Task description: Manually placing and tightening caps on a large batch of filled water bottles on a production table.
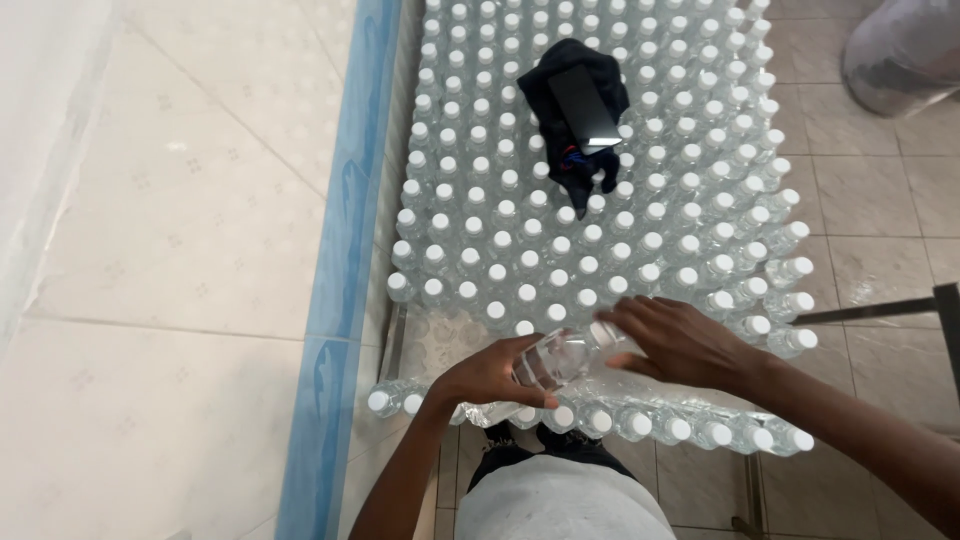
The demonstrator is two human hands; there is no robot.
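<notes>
Two hands (500, 375) (675, 345) on one clear bottle (560, 358), tipped on its side above the near edge of the bottle field. Left hand cupped under the base end, fingers closed around the barrel; right hand spread flat over the cap end, fingers wide and resting on top, more steadying than gripping. Held low and level, just over the gap at the front of the rows, probably because the nearest open spot sits right there.

Dozens upon dozens of upright bottles (590, 200), white caps up, packed cap to cap in tidy rows on a low platform, each leaning on its neighbours so none can tip. Closest to the body, a separate row of capped bottles (640, 425) still bunched in crinkled clear film, pressed tight by the wrap. Between that row and the standing field, a bare patch of patterned surface (450, 340).

Farther back, a dark cloth (570, 130) bunched on top of the caps with a black phone (583, 105) lying on it, screen up, cushioned and kept off the plastic. Along the left side, a long blue-printed strip (345, 250), glossy, running the length of the platform. No bottle labels readable; only clear plastic and plain white caps. Pale tiled floor (180, 200) around.
</notes>
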